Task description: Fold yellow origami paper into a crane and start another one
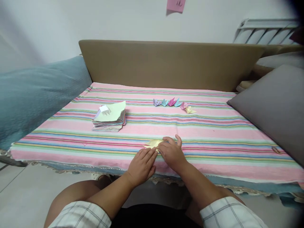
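Note:
A partly folded sheet of yellow paper (pixel 154 143) lies on the striped cloth in front of me, with pointed folds showing at its left. My left hand (pixel 143 164) rests flat with its fingers stretched out, the fingertips pressing the paper's near edge. From the right, my right hand (pixel 173 154) has its thumb and forefinger closed on the paper while the other fingers lift away. Both hands cover part of the sheet, so its full shape is hidden. Beyond it, several small folded paper figures (pixel 172 102) in purple, blue, pink and yellow stand in a row.
A stack of coloured paper (pixel 109 118) sits at the left with a small white block (pixel 104 110) on top. The striped cloth (pixel 209 126) covers the seat. Grey cushion (pixel 273 104) at right, blue cover (pixel 42 91) at left, brown backrest (pixel 161 65) behind.

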A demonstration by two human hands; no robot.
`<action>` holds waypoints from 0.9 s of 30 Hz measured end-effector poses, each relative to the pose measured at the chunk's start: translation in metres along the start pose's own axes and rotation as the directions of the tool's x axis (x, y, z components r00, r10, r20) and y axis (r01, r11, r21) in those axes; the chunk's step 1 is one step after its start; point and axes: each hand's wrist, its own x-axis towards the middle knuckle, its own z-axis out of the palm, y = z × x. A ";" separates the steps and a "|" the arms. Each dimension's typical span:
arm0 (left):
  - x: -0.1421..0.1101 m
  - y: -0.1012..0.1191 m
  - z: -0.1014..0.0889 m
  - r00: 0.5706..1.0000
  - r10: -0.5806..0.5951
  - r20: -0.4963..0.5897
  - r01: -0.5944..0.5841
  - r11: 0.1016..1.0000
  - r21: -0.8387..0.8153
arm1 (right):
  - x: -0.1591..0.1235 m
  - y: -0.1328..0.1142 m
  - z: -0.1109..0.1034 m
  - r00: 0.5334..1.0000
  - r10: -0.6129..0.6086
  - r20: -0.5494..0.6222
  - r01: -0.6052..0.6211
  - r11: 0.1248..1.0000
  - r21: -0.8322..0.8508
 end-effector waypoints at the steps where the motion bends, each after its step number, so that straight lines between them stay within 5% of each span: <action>1: 0.001 0.001 0.000 1.000 -0.007 0.004 0.007 1.000 0.002 | 0.000 0.000 -0.001 1.000 -0.015 -0.016 0.015 1.000 0.014; 5: 0.004 0.004 0.000 0.999 -0.032 0.019 0.032 0.999 0.004 | 0.001 0.003 -0.011 0.987 -0.055 -0.150 0.074 0.989 0.128; 8: 0.004 0.007 0.000 0.998 -0.050 0.035 0.050 0.999 0.014 | 0.003 0.012 -0.020 0.969 0.061 -0.240 0.005 0.964 0.265; 14: 0.007 0.011 -0.005 0.994 -0.083 0.075 0.080 0.996 0.042 | 0.003 0.026 -0.017 0.965 0.250 -0.082 -0.166 0.821 0.546; 19: 0.016 0.012 -0.013 0.984 -0.126 0.126 0.122 0.992 0.041 | 0.003 0.023 -0.008 0.952 0.303 0.034 -0.277 0.813 0.512; 27: 0.035 0.013 -0.021 0.961 -0.176 0.211 0.163 0.983 0.081 | 0.006 0.021 -0.003 0.962 0.272 0.011 -0.259 0.900 0.350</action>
